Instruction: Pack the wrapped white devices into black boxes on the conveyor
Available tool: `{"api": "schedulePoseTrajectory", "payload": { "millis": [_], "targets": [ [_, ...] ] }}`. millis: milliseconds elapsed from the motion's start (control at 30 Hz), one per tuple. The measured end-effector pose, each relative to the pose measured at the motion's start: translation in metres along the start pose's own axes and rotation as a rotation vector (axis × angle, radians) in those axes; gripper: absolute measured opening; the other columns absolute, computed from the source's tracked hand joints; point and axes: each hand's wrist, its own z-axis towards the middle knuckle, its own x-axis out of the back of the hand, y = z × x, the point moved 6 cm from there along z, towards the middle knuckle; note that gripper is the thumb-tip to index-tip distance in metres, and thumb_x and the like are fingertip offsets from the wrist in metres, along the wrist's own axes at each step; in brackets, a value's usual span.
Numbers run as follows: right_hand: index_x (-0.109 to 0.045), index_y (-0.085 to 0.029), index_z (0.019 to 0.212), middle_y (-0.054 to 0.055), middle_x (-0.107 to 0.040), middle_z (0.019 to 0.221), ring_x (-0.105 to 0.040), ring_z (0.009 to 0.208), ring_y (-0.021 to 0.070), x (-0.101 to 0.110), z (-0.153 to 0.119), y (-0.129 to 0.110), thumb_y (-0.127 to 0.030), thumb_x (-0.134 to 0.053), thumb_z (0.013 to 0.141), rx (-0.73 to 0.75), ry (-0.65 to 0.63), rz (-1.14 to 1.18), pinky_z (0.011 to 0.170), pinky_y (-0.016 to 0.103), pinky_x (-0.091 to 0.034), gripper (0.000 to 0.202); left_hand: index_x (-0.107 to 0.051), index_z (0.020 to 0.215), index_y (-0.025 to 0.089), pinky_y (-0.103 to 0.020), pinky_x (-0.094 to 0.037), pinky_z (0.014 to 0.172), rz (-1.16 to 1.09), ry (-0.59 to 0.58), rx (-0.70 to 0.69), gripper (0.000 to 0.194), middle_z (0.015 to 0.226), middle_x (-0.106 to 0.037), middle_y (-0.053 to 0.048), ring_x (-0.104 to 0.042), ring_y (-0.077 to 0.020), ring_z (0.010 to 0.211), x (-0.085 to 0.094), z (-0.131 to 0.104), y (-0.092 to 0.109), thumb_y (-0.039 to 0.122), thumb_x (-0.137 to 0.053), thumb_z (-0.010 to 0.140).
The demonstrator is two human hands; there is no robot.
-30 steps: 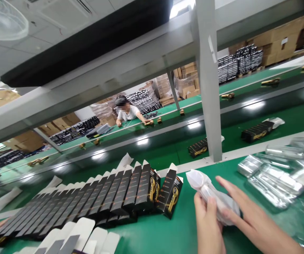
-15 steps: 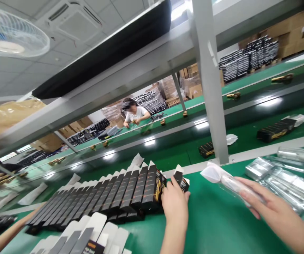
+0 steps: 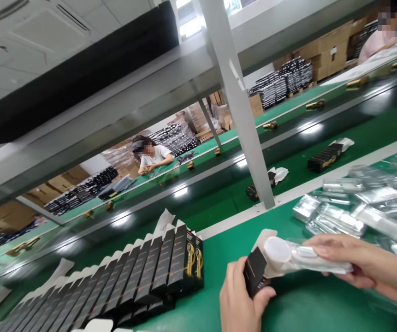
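The left hand (image 3: pixel 239 295) has its fingers curled round a box (image 3: pixel 254 272), now drawn away from the row (image 3: pixel 158 267) it stood beside, and the right hand (image 3: pixel 360 263) pinches the narrow end of a packet (image 3: pixel 302 258) between thumb and fingers. The packet's round head meets the box's open flap, but whether any is inside cannot be told. White and cloudy in its wrap, the packet is over the table (image 3: pixel 219 244) near clear trays (image 3: pixel 340 219).

Packing factory: green conveyor (image 3: pixel 215 203), row of black boxes (image 3: pixel 143 272), seemingly cartons (image 3: pixel 343 41) far behind.
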Motion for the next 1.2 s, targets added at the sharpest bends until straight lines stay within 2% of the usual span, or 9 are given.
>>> {"api": "schedulePoseTrajectory", "payload": {
  "millis": [133, 300, 467, 667, 800, 900, 1000, 1067, 1200],
  "targets": [
    [-0.069, -0.024, 0.098, -0.003, -0.047, 0.066, -0.027, 0.052, 0.0044, 0.001, -0.006, -0.005, -0.064, -0.065, 0.073, -0.082, -0.106, -0.067, 0.044, 0.018, -0.013, 0.047, -0.052, 0.118, 0.025, -0.033, -0.052, 0.076, 0.026, 0.074, -0.16, 0.068, 0.1, -0.065, -0.008, -0.064, -0.0232, 0.09, -0.003, -0.007, 0.006, 0.077, -0.039, 0.075],
    [-0.067, -0.026, 0.1, -0.001, -0.055, 0.069, -0.04, 0.053, 0.0088, 0.003, -0.008, -0.01, -0.067, -0.06, 0.074, -0.019, -0.138, -0.324, 0.048, 0.021, -0.026, 0.049, -0.05, 0.117, 0.022, -0.033, -0.054, 0.076, 0.153, 0.139, -0.393, 0.07, 0.095, -0.068, -0.008, -0.066, -0.0217, 0.086, -0.003, -0.011, 0.022, 0.077, -0.033, 0.077],
    [-0.066, -0.025, 0.102, 0.001, -0.065, 0.104, -0.059, 0.095, 0.0231, -0.03, -0.005, -0.01, -0.047, -0.057, 0.083, 0.164, -0.265, -0.387, 0.081, 0.029, -0.042, 0.03, -0.052, 0.115, 0.016, -0.034, -0.055, 0.068, 0.256, 0.137, -0.62, 0.075, 0.09, -0.069, -0.009, -0.067, -0.0214, 0.077, -0.007, -0.012, 0.04, 0.077, -0.027, 0.079],
    [-0.066, -0.024, 0.096, 0.0, -0.067, 0.097, -0.062, 0.086, 0.0202, -0.049, -0.006, -0.009, -0.04, -0.054, 0.084, 0.196, -0.182, -0.459, 0.078, 0.027, -0.047, 0.023, -0.05, 0.117, 0.018, -0.032, -0.054, 0.069, 0.237, 0.082, -0.609, 0.071, 0.092, -0.069, -0.009, -0.067, -0.0221, 0.078, -0.014, -0.012, 0.037, 0.076, -0.04, 0.077],
    [-0.055, -0.032, 0.121, 0.0, -0.067, 0.105, -0.064, 0.089, 0.0204, -0.02, -0.011, -0.017, -0.046, -0.055, 0.085, 0.203, -0.098, -0.544, 0.075, 0.027, -0.052, 0.039, -0.05, 0.117, 0.023, -0.032, -0.053, 0.069, 0.177, -0.003, -0.516, 0.063, 0.095, -0.068, -0.006, -0.066, -0.0217, 0.08, -0.009, 0.0, 0.032, 0.073, -0.043, 0.079],
    [-0.04, -0.038, 0.135, 0.001, -0.061, 0.122, -0.063, 0.098, 0.0223, 0.046, -0.016, -0.032, -0.058, -0.052, 0.084, 0.249, 0.181, -0.648, 0.075, 0.029, -0.053, 0.057, -0.05, 0.119, 0.024, -0.032, -0.053, 0.075, 0.262, -0.077, -0.338, 0.048, 0.104, -0.066, -0.006, -0.064, -0.0218, 0.089, 0.004, 0.037, 0.014, 0.057, -0.053, 0.084],
    [-0.053, -0.037, 0.123, 0.004, -0.063, 0.117, -0.064, 0.091, 0.023, 0.109, -0.025, -0.043, -0.06, -0.044, 0.088, 0.29, 0.531, -0.927, 0.07, 0.032, -0.051, 0.044, -0.048, 0.122, 0.019, -0.037, -0.048, 0.091, 0.4, -0.069, -0.126, 0.043, 0.116, -0.06, -0.009, -0.058, -0.0242, 0.106, 0.014, 0.098, -0.015, 0.047, -0.05, 0.089],
    [-0.062, -0.033, 0.112, 0.005, -0.066, 0.108, -0.063, 0.09, 0.0241, 0.117, -0.022, -0.042, -0.057, -0.042, 0.09, 0.402, 0.548, -1.118, 0.073, 0.037, -0.05, 0.038, -0.048, 0.123, 0.013, -0.043, -0.041, 0.101, 0.446, -0.049, -0.075, 0.045, 0.118, -0.058, -0.013, -0.055, -0.0272, 0.112, 0.012, 0.143, -0.031, 0.045, -0.049, 0.09],
    [-0.067, -0.025, 0.081, 0.009, -0.062, 0.081, -0.058, 0.081, 0.0306, 0.086, -0.003, -0.021, -0.058, -0.046, 0.086, 0.594, 0.506, -1.466, 0.075, 0.052, -0.045, 0.04, -0.049, 0.124, 0.008, -0.056, -0.026, 0.109, 0.514, -0.038, -0.011, 0.045, 0.117, -0.059, -0.016, -0.055, -0.0309, 0.111, -0.011, 0.209, -0.049, 0.037, -0.052, 0.09]
  ]
}}
